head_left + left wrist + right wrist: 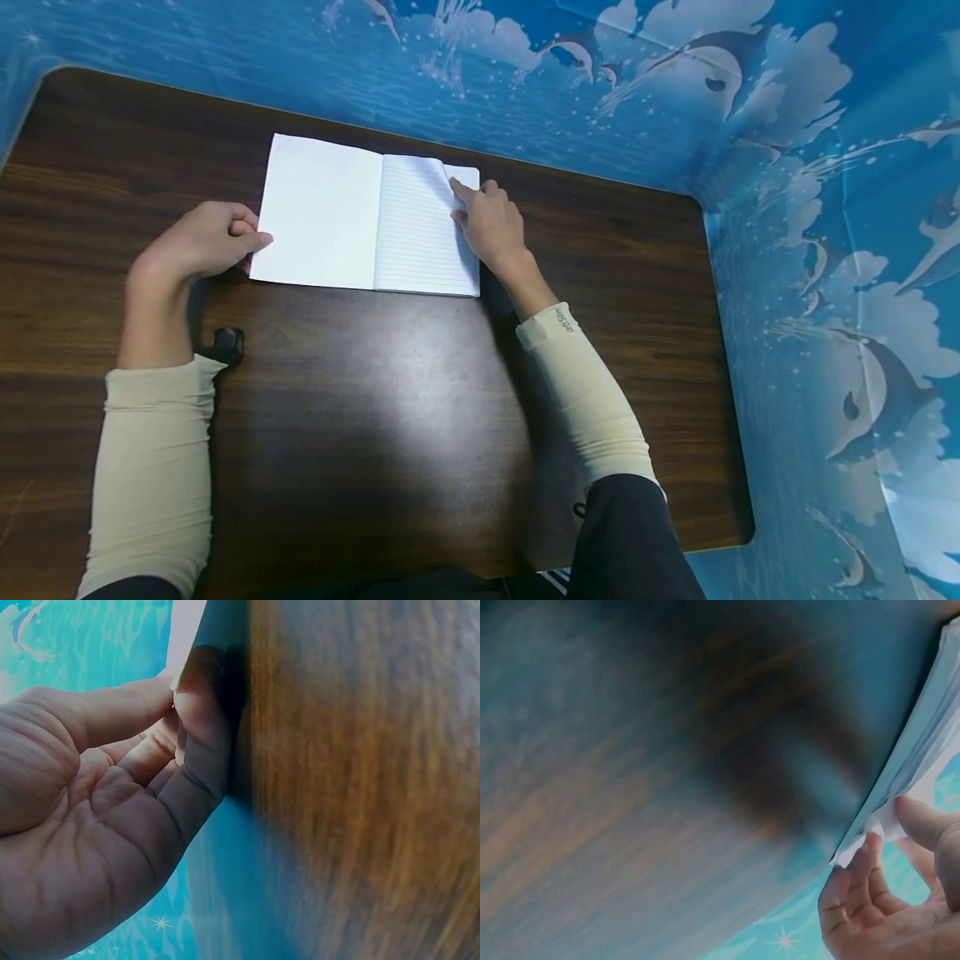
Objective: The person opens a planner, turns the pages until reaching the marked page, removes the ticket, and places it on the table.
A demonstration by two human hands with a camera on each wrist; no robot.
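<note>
An open notebook [318, 212] lies on the table, its left side blank white and its right page [412, 225] lined. My left hand [206, 237] pinches the notebook's left edge, thumb on top and fingers underneath; the left wrist view shows that edge between thumb and forefinger. At the upper right corner, my right hand [491, 221] holds the edge of a page, which bends up a little there. In the right wrist view the thumb [922, 821] and curled fingers meet at the page edge, beside the notebook's stacked sheets [907, 769].
The dark wooden table [420, 417] has rounded corners. A blue sheet [300, 58] printed with dolphins hangs along its back and right sides. A small black object [228, 344] juts out by the left wrist.
</note>
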